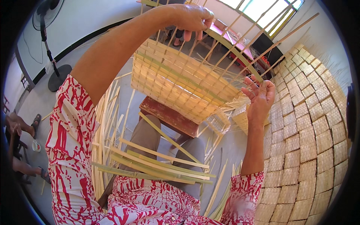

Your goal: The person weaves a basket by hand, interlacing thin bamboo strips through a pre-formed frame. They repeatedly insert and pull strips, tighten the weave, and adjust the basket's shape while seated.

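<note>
A greenish bamboo strip (233,49) runs across the upright bamboo stakes of a partly woven basket (180,81). My left hand (195,21), at the top of the view, has its fingers closed at the strip's upper left end. At the strip's lower right end, my right hand (260,91) pinches it between thumb and fingertips, the other fingers spread. The basket's woven wall rests on a worn red wooden stool (168,115) in front of my knees. Several loose bamboo strips (163,166) lie across my lap.
Stacked woven bamboo pieces (303,140) rise at the right. Long strips (108,126) lie on the floor at the left. A standing fan (57,76) is at the upper left, and another person's legs (25,123) show at the left edge. A pink-topped table (242,46) stands behind the basket.
</note>
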A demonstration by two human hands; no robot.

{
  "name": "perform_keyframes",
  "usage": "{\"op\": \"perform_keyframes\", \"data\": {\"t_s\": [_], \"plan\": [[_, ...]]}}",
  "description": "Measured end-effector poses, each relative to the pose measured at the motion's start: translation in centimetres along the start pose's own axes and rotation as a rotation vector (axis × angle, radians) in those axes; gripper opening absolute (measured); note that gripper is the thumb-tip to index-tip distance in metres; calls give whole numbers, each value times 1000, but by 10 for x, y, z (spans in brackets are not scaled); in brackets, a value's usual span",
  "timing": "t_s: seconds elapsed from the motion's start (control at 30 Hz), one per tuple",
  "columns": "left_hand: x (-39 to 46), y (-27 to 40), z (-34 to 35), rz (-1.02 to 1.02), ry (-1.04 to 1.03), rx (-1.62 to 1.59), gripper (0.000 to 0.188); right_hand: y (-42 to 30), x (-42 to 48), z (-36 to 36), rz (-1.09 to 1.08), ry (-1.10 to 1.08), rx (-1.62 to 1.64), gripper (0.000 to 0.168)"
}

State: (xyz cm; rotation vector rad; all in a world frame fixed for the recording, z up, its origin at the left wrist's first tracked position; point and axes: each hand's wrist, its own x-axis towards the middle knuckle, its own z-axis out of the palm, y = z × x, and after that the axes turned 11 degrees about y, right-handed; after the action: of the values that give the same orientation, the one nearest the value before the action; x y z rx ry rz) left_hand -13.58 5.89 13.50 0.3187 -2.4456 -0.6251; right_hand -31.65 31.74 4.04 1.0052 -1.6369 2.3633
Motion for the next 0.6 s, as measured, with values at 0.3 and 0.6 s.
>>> {"op": "perform_keyframes", "data": {"t_s": [0.3,0.6], "plan": [[-21,-20,16,0,81,-176,42,27,-9,-8,139,-21,-32,8],[-61,-63,92,291,524,88,75,40,-13,-3,209,-34,31,5]]}}
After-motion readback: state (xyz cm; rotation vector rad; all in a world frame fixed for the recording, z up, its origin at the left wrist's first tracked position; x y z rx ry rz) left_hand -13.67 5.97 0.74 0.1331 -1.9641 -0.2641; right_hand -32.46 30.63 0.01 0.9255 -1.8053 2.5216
